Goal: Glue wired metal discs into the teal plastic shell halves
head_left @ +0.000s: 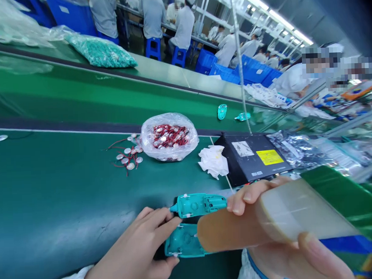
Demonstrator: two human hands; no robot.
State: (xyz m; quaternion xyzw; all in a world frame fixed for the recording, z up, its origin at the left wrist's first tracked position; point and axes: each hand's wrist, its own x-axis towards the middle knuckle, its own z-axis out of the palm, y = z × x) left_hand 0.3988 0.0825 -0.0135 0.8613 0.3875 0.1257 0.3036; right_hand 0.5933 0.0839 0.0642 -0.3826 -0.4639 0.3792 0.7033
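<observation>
My left hand [143,242] grips two teal plastic shell halves at their left ends. The upper shell [191,206] has a pointed tip and moulded inner parts, and the lower shell [185,241] lies just below it with its hollow side up. My right hand [278,254] is closed around a long, round-ended tan thing [232,229] with a whitish section and a green end. Its kind I cannot make out. This thing crosses in front of the shells' right ends and hides part of the lower one.
A plastic bag of red-wired metal discs [170,138] stands ahead, with loose wired discs [130,157] beside it. Crumpled white tissue [214,161] touches a black box [253,157]. Teal pieces [222,111] lie on the green conveyor [117,91]. People in white coats sit beyond.
</observation>
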